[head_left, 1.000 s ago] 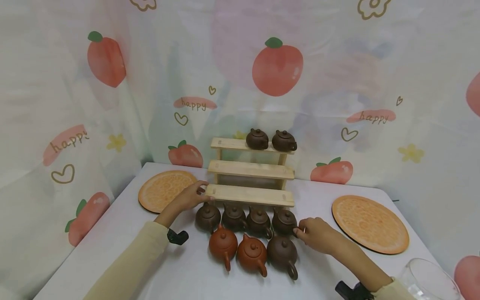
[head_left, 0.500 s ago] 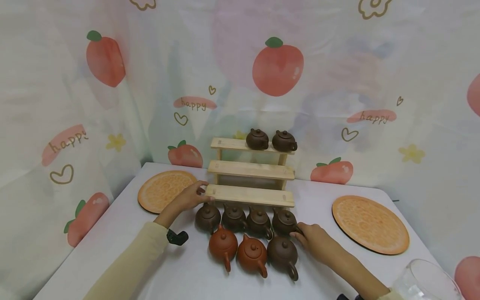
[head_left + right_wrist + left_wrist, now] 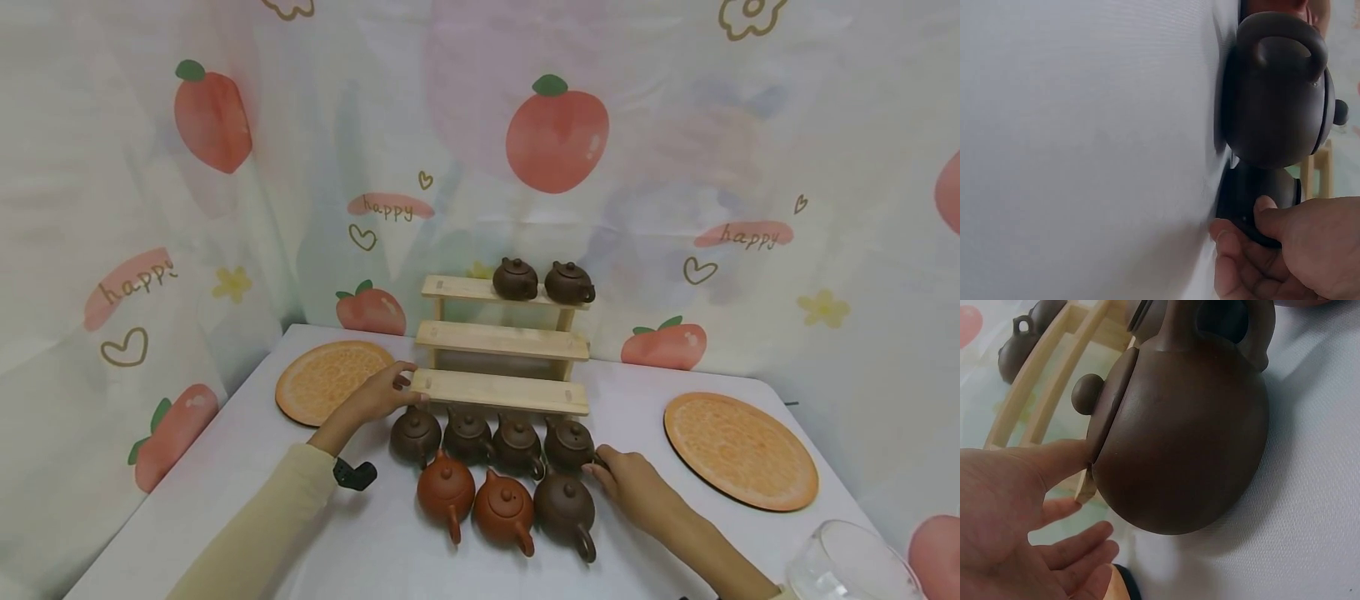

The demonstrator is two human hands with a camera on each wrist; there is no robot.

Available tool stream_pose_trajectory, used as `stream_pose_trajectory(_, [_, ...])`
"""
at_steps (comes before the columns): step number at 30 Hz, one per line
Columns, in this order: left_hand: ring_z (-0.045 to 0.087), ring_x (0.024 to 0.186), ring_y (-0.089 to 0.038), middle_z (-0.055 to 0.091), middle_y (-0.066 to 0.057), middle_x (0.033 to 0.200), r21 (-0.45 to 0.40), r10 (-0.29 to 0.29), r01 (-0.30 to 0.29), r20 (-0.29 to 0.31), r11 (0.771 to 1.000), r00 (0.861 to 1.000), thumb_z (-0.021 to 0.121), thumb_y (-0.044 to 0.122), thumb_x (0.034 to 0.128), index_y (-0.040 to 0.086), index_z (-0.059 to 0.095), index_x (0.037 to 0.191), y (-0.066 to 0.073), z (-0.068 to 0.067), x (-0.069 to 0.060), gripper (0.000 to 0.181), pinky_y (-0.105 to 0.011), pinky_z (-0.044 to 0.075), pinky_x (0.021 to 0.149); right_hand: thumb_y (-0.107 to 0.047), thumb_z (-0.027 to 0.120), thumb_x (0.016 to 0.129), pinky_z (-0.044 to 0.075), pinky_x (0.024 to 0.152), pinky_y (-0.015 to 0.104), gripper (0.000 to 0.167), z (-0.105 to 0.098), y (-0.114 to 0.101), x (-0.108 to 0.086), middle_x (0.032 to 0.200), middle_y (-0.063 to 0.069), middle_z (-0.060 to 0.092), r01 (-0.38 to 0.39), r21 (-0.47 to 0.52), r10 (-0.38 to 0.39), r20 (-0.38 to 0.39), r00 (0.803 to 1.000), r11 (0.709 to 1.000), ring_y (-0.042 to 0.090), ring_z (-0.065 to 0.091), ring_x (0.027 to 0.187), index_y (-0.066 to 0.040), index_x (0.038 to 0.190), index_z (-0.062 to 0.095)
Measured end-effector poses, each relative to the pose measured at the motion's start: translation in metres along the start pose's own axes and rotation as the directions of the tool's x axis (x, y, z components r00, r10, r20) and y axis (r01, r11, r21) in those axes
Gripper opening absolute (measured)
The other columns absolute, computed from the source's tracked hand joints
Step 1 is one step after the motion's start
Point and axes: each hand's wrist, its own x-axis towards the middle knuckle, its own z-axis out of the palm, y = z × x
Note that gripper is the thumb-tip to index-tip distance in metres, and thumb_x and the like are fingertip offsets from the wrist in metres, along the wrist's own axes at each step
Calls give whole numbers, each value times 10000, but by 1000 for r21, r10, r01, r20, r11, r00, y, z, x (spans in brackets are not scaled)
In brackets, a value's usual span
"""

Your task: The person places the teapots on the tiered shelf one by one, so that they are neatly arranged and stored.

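In the head view my left hand [image 3: 381,395] is at the left end of the lowest tier of a wooden step shelf [image 3: 498,392], its thumb and index finger holding that end. Its other fingers spread loosely in the left wrist view, beside a dark brown teapot [image 3: 1185,437] with a round lid knob. My right hand [image 3: 637,487] pinches the handle of the rightmost dark brown teapot [image 3: 568,442] in the row before the shelf. In the right wrist view, thumb and fingers meet on that handle [image 3: 1254,234]. A larger dark teapot [image 3: 1279,106] stands close by.
Two reddish-brown teapots [image 3: 446,490] stand in the front row. Two dark teapots [image 3: 515,279] sit on the top tier. Round orange-patterned mats lie left [image 3: 330,383] and right [image 3: 738,450]. A clear glass vessel [image 3: 851,567] is at the lower right.
My right hand has shifted slightly left and down and now pinches the dark teapot's handle. My left hand and the teapots look unmoved.
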Motion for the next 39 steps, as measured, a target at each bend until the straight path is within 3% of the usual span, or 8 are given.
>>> stream_pose_trajectory(10, [548,1367,-460,582,-283,1453,11,6,-6,7,1000,1000,756,360,983,47,465,1554,1,-1,0,714,-611,491,1068,-167,676,1037,370,536,235,258,-4,-1,-2,643,-76,426,-21,13,21,-39,999,1000,60,414,564,-136,831,524])
stream_pose_trajectory(19, [567,1347,-460,603,-298,1420,21,36,-36,12,999,999,749,332,989,25,469,1546,1,-2,-2,696,-591,502,1053,-152,660,1047,375,514,218,232,-12,-6,2,631,-109,485,55,49,-52,-59,997,997,7,402,541,-134,845,548])
stream_pose_trajectory(33, [572,1345,-454,609,-296,1411,16,36,-36,7,999,999,755,321,985,28,482,1527,2,-2,-2,675,-588,497,1059,-168,658,1053,396,526,230,186,-27,-26,27,657,-39,567,66,59,-63,-56,996,996,60,446,567,-99,895,588])
stream_pose_trajectory(39, [560,1363,-452,595,-294,1435,23,36,-37,11,999,999,740,334,996,38,467,1547,1,-2,-1,682,-586,491,1070,-149,666,1047,402,524,237,193,-25,-35,43,656,-35,592,90,53,-85,-92,992,994,79,458,564,-93,886,577])
